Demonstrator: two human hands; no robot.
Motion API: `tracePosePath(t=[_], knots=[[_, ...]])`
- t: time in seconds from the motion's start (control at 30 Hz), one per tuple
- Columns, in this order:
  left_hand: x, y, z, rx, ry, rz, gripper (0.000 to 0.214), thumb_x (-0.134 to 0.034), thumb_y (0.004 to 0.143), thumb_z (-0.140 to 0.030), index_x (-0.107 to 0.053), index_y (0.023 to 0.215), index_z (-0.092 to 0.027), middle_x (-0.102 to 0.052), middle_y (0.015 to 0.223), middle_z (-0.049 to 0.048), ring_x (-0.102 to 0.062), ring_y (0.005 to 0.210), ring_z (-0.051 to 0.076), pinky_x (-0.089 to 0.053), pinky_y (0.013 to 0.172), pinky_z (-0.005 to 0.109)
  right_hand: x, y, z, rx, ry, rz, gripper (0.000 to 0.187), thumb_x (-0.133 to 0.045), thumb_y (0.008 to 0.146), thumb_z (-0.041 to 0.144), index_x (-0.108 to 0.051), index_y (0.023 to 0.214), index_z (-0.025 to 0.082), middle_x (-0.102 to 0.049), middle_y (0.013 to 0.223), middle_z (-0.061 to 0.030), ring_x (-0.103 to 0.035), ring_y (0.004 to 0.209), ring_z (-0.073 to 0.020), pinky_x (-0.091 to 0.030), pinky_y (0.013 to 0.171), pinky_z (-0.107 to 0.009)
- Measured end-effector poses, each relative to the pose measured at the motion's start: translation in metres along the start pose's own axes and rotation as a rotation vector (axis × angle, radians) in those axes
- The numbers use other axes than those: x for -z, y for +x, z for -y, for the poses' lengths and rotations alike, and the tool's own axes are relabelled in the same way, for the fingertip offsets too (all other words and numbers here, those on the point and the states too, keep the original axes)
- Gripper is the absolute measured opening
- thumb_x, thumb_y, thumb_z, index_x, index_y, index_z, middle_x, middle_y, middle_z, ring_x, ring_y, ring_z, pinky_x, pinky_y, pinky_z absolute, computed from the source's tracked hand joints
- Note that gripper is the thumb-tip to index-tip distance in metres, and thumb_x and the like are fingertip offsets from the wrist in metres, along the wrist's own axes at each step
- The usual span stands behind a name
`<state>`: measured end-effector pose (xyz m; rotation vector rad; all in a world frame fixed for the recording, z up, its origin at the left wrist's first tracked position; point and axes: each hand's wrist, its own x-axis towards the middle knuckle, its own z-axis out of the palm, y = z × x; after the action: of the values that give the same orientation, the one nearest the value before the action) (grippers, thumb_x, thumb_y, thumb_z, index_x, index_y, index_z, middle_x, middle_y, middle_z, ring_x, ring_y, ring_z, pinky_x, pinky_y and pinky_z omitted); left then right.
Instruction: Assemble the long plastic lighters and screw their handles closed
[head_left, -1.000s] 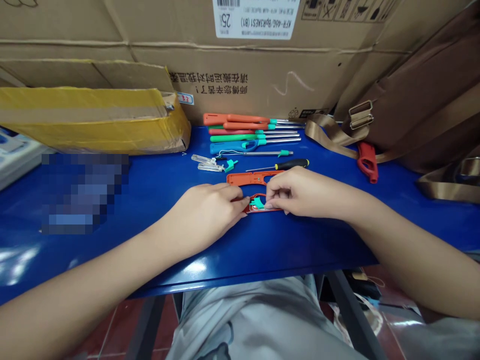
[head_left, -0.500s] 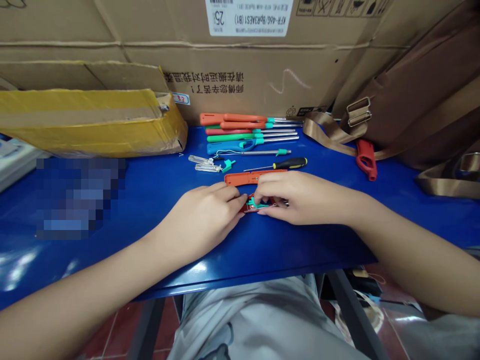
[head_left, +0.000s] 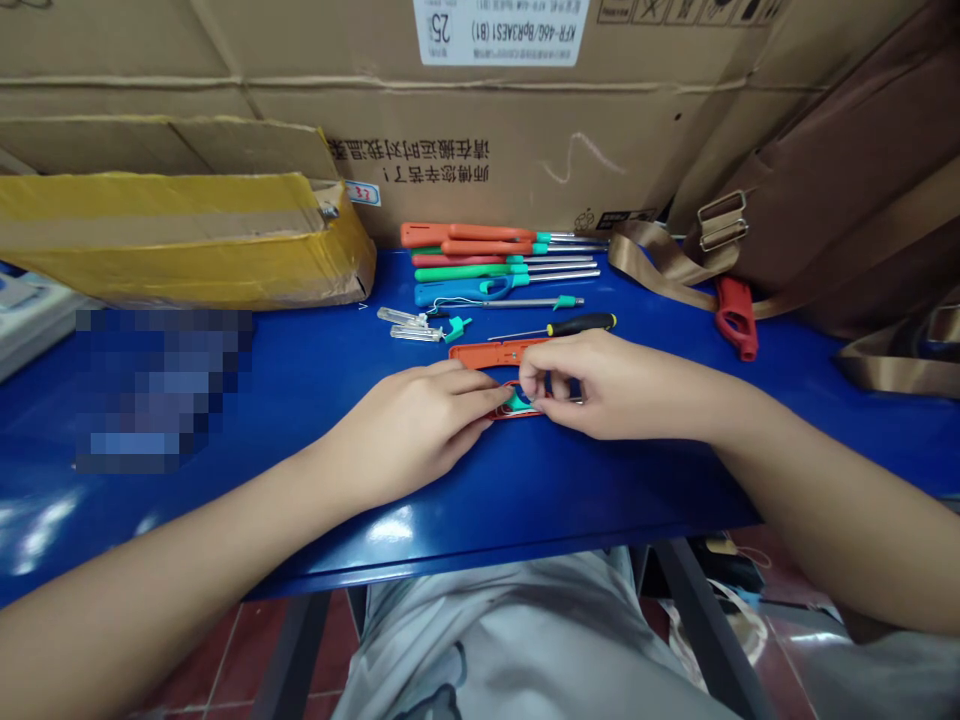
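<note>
On the blue table (head_left: 315, 370), my left hand (head_left: 409, 425) presses its fingertips down on an orange plastic lighter shell (head_left: 517, 411), mostly hidden under both hands. My right hand (head_left: 607, 385) pinches a small teal trigger piece (head_left: 517, 401) at that shell. A second orange shell half (head_left: 495, 353) lies just behind my fingers. A black-and-yellow screwdriver (head_left: 559, 326) rests a little farther back.
Several long orange, green and blue lighters (head_left: 487, 262) are lined up at the back by a big cardboard box (head_left: 450, 110). Small clear and teal parts (head_left: 420, 325) lie nearby. A yellow-taped box (head_left: 180, 240) sits left, a brown bag with straps (head_left: 825, 200) and a red piece (head_left: 736, 318) right.
My right hand's fingers have shifted on the teal piece, lifting into a tighter pinch. My left hand stays on the orange shell.
</note>
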<state>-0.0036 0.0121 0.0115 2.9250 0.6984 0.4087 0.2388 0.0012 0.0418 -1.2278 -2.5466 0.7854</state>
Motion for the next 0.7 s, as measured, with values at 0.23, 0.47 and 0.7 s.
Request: tracePosePath(t=[0.23,0.47,0.7], knots=[[0.0006,-0.0014,0.0007,-0.009,-0.020,-0.005,0.026,-0.050,0.104,-0.022,-0.068,0.123,-0.025,-0.074,0.121,0.0005,-0.069,0.108,0.021,-0.056,0.091,0.035,0.0009,0.0005,-0.0034,-0.011,-0.005,0.015,0.013,-0.058,0.079,0.007,-0.057,0.081,0.020,-0.058,0.068,0.0056,-0.053,0.059,-0.0088,-0.037,0.056,-0.021],[-0.0003,-0.0017,0.0001,-0.031,-0.023,-0.027,0.025,-0.051,0.104,-0.022,-0.071,0.117,-0.025,-0.074,0.123,-0.0003,-0.069,0.108,0.021,-0.056,0.091,0.034,0.0001,0.0027,-0.0072,-0.041,0.060,0.032,0.013,-0.057,0.079,0.007,-0.058,0.082,0.020,-0.057,0.068,0.0053,-0.052,0.060,-0.0095,-0.036,0.057,-0.021],[-0.0023,0.0005,-0.0006,0.017,-0.086,-0.057,0.023,-0.056,0.099,-0.017,-0.075,0.110,-0.024,-0.074,0.121,0.0022,-0.070,0.105,0.020,-0.056,0.091,0.034,-0.0010,0.0022,-0.0069,-0.018,0.045,0.044,0.012,-0.056,0.079,0.008,-0.055,0.081,0.020,-0.054,0.066,0.0059,-0.049,0.058,-0.0095,-0.032,0.056,-0.022]])
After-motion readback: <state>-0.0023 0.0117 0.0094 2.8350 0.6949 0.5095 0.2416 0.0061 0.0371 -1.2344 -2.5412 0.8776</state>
